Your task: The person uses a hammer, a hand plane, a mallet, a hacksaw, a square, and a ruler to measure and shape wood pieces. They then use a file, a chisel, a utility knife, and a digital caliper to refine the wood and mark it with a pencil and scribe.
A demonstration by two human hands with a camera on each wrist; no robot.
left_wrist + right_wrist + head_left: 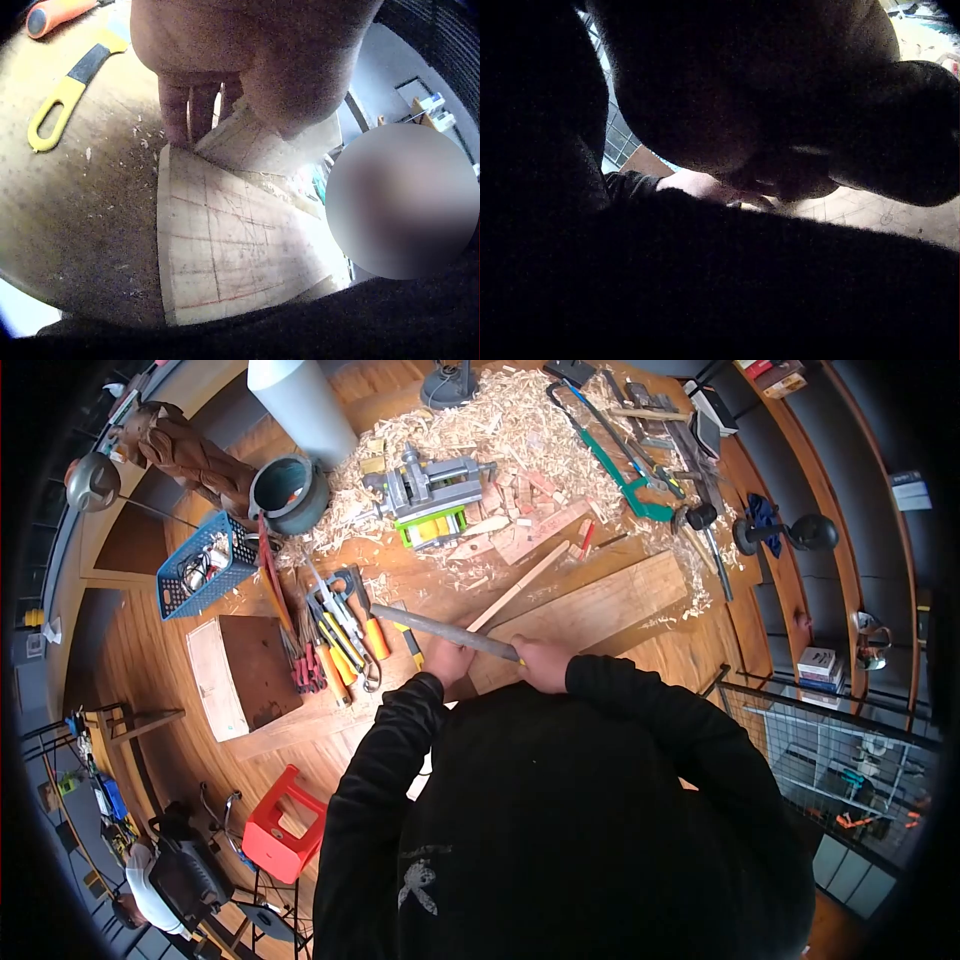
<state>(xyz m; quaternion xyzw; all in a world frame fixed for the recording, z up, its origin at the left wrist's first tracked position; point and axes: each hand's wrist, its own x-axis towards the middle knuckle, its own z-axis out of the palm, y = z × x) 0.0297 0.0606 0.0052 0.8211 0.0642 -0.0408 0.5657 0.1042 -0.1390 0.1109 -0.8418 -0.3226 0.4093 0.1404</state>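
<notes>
My right hand (545, 662) grips the handle end of a long grey file (430, 624), a bit of yellow showing at the fingers. The file slants to the left, passing over my left hand (447, 660). That hand holds a narrow wooden strip (525, 582), which points away to the upper right. In the left wrist view its fingers curl round pale wood (277, 150) just above a board (232, 240) marked with pencil lines. The same wide board (610, 600) lies across the table in the head view. Dark shadow hides most of my right hand (780, 97) in its wrist view.
Left of my hands lie several tools (340, 630) and a yellow-handled scraper (60, 112). A vise (430, 490) stands among wood shavings (510, 420) at the back. A green saw (610, 465) lies at the back right, a wooden box (240, 675) at the left.
</notes>
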